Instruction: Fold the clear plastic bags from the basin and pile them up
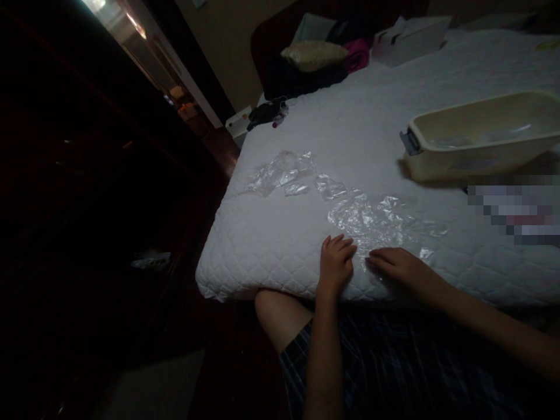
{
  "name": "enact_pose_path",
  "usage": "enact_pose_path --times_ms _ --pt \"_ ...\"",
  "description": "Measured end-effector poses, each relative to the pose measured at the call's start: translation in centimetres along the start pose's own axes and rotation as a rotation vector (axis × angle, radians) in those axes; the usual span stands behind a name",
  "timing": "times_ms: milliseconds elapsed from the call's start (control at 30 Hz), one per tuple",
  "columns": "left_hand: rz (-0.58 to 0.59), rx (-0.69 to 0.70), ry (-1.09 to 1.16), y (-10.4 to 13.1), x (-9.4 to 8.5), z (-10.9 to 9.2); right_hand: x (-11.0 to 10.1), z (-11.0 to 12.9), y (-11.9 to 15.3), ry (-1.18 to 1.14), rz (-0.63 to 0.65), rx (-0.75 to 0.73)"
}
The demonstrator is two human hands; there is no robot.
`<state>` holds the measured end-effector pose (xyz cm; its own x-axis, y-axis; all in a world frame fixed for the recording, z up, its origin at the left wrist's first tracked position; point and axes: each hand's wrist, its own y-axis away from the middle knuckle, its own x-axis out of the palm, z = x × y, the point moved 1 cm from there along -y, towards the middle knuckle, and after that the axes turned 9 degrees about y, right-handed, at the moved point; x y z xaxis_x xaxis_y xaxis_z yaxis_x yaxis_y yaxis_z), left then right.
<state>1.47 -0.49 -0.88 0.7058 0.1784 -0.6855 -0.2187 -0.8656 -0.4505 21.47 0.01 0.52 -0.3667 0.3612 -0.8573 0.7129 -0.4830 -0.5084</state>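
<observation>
My left hand rests at the near edge of the bed, its fingers loosely spread beside a crumpled clear plastic bag. To its right, my right hand reaches in with the fingers stretched out over the near end of that plastic. I see nothing gripped in either hand, though the underside of the right one is hidden. Farther back on the left lies another crumpled clear plastic bag. Two small pieces of clear plastic are between the two heaps.
A white quilted bed cover spreads under everything. On the right stands a cream plastic bin with a grey latch. A white box, a beige pillow and dark cloths are at the back. Dark floor lies left of the bed.
</observation>
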Motion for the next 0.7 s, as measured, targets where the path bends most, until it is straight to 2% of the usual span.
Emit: enact_pose_path --times_ms 167,333,700 --pt "-0.020 0.018 -0.023 0.1 0.1 0.1 -0.7 0.3 -0.5 -0.019 -0.025 -0.014" --pt "-0.041 0.022 -0.018 0.2 0.2 0.1 -1.2 0.5 -1.2 -0.083 0.007 0.066" --pt "-0.058 0.022 0.010 0.1 0.0 -0.2 -1.8 0.4 -2.5 -0.457 0.280 0.484"
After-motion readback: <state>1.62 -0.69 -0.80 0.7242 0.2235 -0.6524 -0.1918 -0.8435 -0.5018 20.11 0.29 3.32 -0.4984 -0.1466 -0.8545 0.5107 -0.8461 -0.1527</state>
